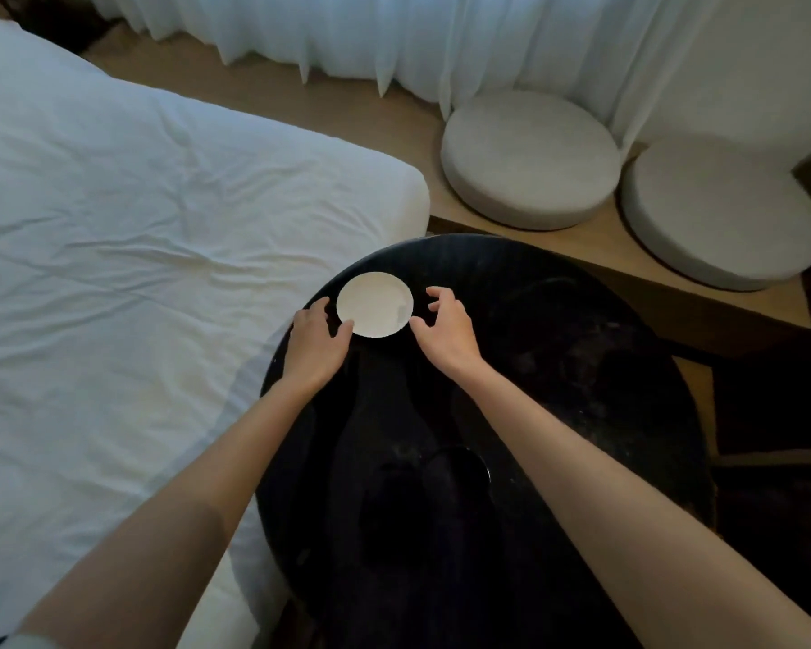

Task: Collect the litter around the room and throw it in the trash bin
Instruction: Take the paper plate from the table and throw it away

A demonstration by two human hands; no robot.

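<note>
We see the white paper plate (pixel 374 304) lying flat nr the far-left edge of the round black counter (pixel 558 367). Our left hand (pixel 317 341) sits at the plate's near-left side, fingers loosely curved, thumb tip touching the rim; it isn't gripping anything. Our right hand (pixel 445 330) is at the plate's right side, fingers spread and half curled above the counter w/ the thumb just beside the rim, holding nothing. The plate lies between the two hands, nothing on top of it.

Toward the counter's near edge there's a dark round obj (pixel 460 466), too dim for us to tell what it is, well apart from the plate. The bed (pixel 137 227) w/ its creased white sheet runs along the counter's left edge. Beyond the far edge, two round grey cushions (pixel 530 161) (pixel 722 213) sit side by side on a wooden ledge (pixel 300 100), w/ white curtains (pixel 347 30) hanging behind.
</note>
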